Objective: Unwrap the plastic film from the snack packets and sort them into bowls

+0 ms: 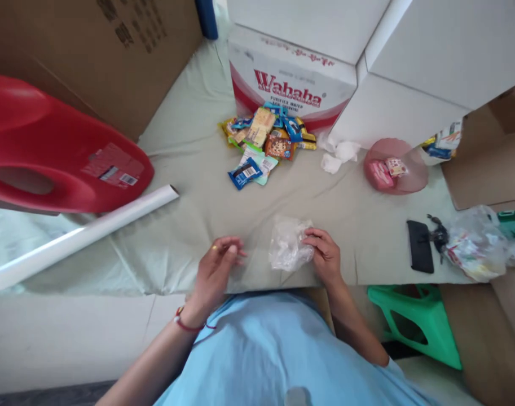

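Clear bag (287, 247) in right hand (327, 257); pink bowl (415, 172) holds packets (381, 173).

The bag (287, 246) is clear, thin plastic, colourless and shiny, with whitish glints along its creases. It is crumpled and roughly square in outline — its surface wrinkled all over, its edges uneven. The right grip (326, 254) pinches it at its right side, with the rest spreading leftward, over the table (249, 211) near its front edge. Whether its underside touches the cloth — or hangs just above — cannot be told.
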Tool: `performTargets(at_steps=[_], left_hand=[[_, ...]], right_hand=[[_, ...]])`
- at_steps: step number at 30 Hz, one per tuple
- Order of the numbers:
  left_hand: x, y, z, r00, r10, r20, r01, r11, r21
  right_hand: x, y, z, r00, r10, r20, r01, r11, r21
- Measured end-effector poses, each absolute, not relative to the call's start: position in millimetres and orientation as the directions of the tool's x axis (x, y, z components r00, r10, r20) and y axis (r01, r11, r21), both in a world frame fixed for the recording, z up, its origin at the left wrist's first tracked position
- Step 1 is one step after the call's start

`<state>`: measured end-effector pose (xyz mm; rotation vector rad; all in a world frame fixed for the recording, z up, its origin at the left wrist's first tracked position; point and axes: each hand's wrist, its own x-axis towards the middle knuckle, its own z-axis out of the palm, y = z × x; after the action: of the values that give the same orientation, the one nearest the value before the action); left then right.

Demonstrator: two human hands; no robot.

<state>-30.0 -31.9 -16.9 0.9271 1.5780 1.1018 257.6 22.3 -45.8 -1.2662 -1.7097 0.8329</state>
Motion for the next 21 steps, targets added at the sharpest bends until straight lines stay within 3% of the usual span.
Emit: performTargets(at_steps=[2, 4, 7, 11, 13, 16, 19, 21], left_hand=[[-10, -17, -12, -0.087, 0.921, -0.38, -0.15, 0.365, 0.919], [11, -5, -11, 0.028, 0.918, -0.395, -0.147, 0.394, 0.907], [38, 4, -11, 0.057, 0.913, -0.404, -0.076, 0.407, 0.91], [49, 3, -10, 0.014, 0.849, -0.528, -0.358, 0.497, 0.79], [47, -1, -8, 0.092, 0.812, -0.576, -0.461, 0.547, 0.698], [43, -7, -5, 0.247, 0.776, -0.581, -0.439, 0.624, 0.647], [40, -9, -6, 0.199, 0.817, -0.542, -0.387, 0.573, 0.722], [37, -8, -9, 0.098, 0.861, -0.499, -0.368, 0.497, 0.786]], right_hand=[[255, 16, -37, -0.162, 0.964, 0.211, 0.391, 0.259, -0.883], [258, 17, -27, -0.171, 0.961, 0.217, 0.359, 0.266, -0.895], [264, 20, -13, -0.125, 0.96, 0.251, 0.278, 0.277, -0.92], [263, 14, -8, 0.011, 0.976, 0.218, 0.142, 0.214, -0.966], [259, 9, -13, 0.051, 0.984, 0.172, 0.072, 0.168, -0.983], [255, 9, -22, 0.04, 0.989, 0.139, -0.009, 0.139, -0.99], [261, 17, -28, -0.016, 0.993, 0.116, 0.063, 0.117, -0.991], [272, 26, -28, 0.076, 0.991, 0.113, 0.199, 0.096, -0.975]])
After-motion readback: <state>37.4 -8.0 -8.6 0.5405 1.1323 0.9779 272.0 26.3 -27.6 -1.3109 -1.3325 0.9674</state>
